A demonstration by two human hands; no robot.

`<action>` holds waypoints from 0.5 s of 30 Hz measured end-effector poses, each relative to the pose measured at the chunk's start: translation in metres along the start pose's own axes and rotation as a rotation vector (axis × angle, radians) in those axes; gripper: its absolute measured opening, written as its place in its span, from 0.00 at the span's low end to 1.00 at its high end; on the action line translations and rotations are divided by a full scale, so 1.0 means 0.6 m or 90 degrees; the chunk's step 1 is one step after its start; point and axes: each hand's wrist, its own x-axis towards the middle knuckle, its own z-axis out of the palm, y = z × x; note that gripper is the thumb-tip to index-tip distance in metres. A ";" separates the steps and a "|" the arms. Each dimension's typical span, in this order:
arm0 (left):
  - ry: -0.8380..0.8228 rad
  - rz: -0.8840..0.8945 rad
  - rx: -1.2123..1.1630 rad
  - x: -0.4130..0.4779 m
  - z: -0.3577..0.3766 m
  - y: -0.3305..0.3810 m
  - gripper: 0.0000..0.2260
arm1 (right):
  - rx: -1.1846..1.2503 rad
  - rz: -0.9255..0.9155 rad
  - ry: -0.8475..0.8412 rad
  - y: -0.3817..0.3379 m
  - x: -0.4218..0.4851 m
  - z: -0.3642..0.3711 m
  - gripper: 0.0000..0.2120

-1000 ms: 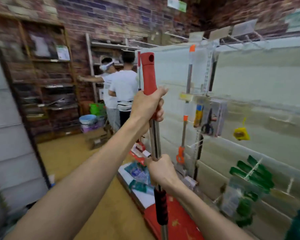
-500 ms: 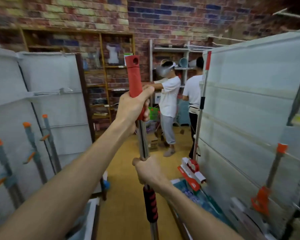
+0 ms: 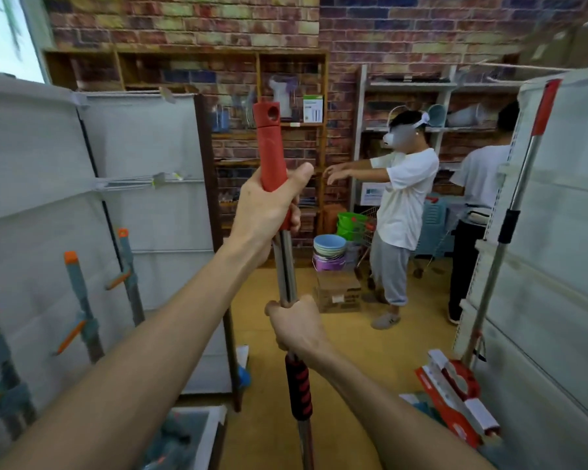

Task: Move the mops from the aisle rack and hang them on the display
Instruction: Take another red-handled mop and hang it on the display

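We hold the mop [image 3: 285,266] upright
Left hand [image 3: 267,212] grips its red handle; right hand [image 3: 297,325] clasps the shaft below

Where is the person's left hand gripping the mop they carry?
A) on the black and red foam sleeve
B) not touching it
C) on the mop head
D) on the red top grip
D: the left hand wraps the red top grip of the mop; the right hand holds the metal pole lower down.

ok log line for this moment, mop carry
left hand: grips red handle | right hand: grips steel shaft | mop: upright, carried, not hung
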 end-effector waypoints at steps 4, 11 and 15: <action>0.003 0.002 -0.018 0.099 -0.028 -0.080 0.14 | -0.023 -0.009 0.001 0.002 0.119 0.024 0.10; -0.039 0.008 -0.064 0.304 -0.039 -0.200 0.12 | -0.053 0.015 0.092 -0.030 0.339 0.032 0.10; -0.084 0.004 -0.079 0.406 -0.004 -0.243 0.11 | -0.059 0.004 0.169 -0.046 0.443 0.009 0.11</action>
